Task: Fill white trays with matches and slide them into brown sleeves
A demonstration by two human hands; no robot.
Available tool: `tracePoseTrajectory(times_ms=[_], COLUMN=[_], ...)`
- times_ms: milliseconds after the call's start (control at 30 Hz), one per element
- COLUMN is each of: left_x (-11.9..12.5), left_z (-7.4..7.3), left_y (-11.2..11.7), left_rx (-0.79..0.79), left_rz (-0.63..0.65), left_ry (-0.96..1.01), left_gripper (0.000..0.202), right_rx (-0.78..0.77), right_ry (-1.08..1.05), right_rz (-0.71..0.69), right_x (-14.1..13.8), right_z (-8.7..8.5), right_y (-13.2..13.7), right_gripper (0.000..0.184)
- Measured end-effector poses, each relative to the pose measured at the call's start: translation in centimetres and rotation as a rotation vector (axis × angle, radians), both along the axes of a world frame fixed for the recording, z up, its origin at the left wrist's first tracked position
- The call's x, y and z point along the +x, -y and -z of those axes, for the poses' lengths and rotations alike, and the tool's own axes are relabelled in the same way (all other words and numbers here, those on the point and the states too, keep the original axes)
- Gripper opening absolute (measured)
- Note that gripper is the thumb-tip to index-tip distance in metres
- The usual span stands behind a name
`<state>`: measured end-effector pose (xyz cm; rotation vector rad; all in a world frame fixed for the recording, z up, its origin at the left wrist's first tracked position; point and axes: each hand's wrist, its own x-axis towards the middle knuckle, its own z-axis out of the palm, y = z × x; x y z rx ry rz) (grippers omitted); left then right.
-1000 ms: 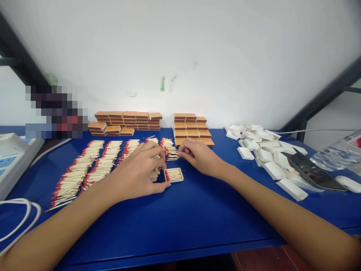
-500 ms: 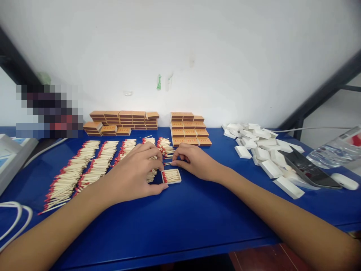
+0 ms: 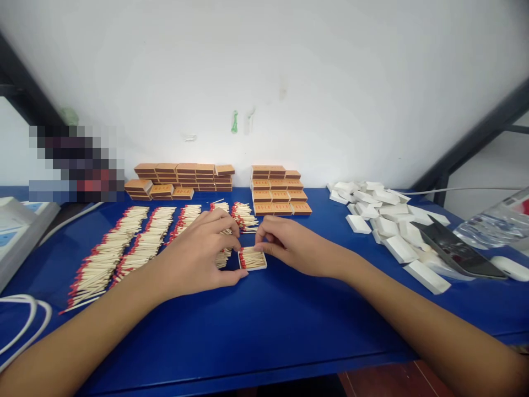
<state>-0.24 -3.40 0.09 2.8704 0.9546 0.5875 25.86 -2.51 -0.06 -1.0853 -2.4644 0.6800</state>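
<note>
Fingers [image 3: 228,242] of the left hand [image 3: 200,249] are standing apart from the thumb, with the left end of a small white tray [image 3: 257,268] sitting between them; I cannot tell if they are squeezing. That tray is lying flat on the blue table [image 3: 289,325] between the two hands, and red-headed matches [image 3: 250,258] are lying inside. Over its right end, the right hand [image 3: 300,245] is bending down, thumb and finger tips pressing together; I cannot tell if a match is hiding there. Far to the left, a white box with blue bits [image 3: 20,234] is sitting. Next, five piles of matches [image 3: 111,253] are lying side by side, and the left hand is covering parts of some. Behind them, brown matchboxes [image 3: 194,177] are standing in a stack by the wall [image 3: 264,66]. Another stack [image 3: 280,195] is rising like steps behind the right hand. Past that, small white boxes [image 3: 399,249] are lying in a heap, with a dark phone [image 3: 458,248] resting on the heap's edge. A clear bottle [image 3: 490,227] is lying at the far right.
</note>
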Motion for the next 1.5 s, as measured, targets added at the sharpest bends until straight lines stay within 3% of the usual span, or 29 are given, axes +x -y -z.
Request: tracePoseTrajectory(times_ms=[133, 200, 333, 533, 1033, 1333, 1500], left_x=[0.0, 0.0, 0.0, -0.1, -0.2, -0.2, -0.1], left_z=[0.0, 0.1, 0.3, 0.1, 0.0, 0.0, -0.1], left_y=[0.0, 0.0, 0.0, 0.0, -0.1, -0.2, -0.2], left_rx=[0.000, 0.005, 0.007, 0.001, -0.001, 0.008, 0.011], left_rz=[0.002, 0.006, 0.023, 0.014, -0.001, 0.001, 0.001], left_ry=[0.010, 0.015, 0.028, 0.009, 0.025, 0.030, 0.034], left_gripper=[0.024, 0.024, 0.024, 0.024, 0.025, 0.026, 0.026], right_rx=[0.024, 0.077, 0.176, 0.136, 0.099, 0.179, 0.074], right_ry=[-0.038, -0.089, -0.081, -0.011, 0.040, -0.052, 0.001], right_rz=[-0.016, 0.050, 0.180, 0.148, 0.109, 0.047, -0.007], right_x=[0.0, 0.0, 0.2, -0.1, 1.0, 1.3, 0.6], right_z=[-0.2, 0.2, 1.6, 2.9, 1.8, 0.5, 0.2], right_y=[0.2, -0.4, -2.2, -3.6, -2.7, -1.1, 0.1], right_gripper=[0.017, 0.018, 0.004, 0.013, 0.014, 0.013, 0.014])
